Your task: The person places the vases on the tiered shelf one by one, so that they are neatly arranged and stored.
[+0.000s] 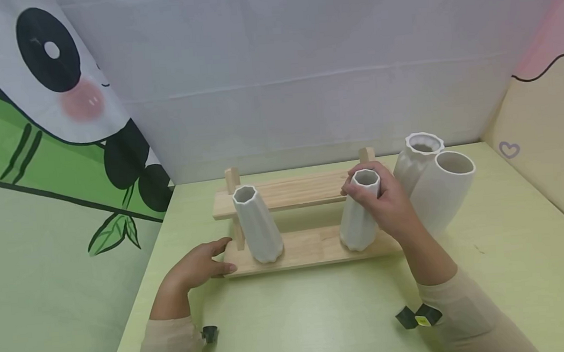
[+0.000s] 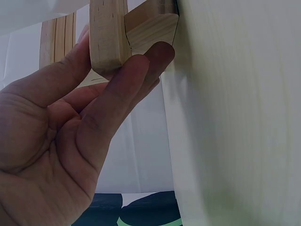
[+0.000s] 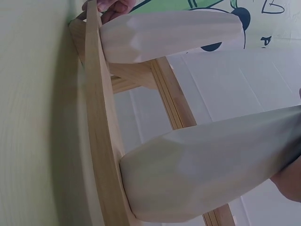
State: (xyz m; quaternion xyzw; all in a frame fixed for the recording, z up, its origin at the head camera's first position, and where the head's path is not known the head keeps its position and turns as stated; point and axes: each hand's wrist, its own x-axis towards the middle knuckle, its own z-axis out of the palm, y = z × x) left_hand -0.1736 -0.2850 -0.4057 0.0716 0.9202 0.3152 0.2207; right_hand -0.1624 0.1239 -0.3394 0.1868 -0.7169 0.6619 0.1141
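Note:
A two-tier wooden shelf point(image 1: 311, 249) stands on the table with two slim white faceted vases on its lower board. My right hand point(image 1: 385, 199) grips the right vase point(image 1: 357, 222) near its rim; in the right wrist view this vase's base point(image 3: 155, 183) meets the board. At the shelf's left end my left hand point(image 1: 202, 264) pinches the lower board, thumb and fingers on either face, as the board end point(image 2: 108, 42) in the left wrist view shows. The left vase point(image 1: 260, 226) stands close to that hand, untouched by it.
Two larger white vases stand right of the shelf: one with a scalloped rim point(image 1: 418, 151) behind, one smooth and round-mouthed point(image 1: 445, 187) in front. The upper board point(image 1: 302, 191) runs behind the slim vases. A pale wall point(image 1: 306, 88) rises behind the table point(image 1: 310, 319).

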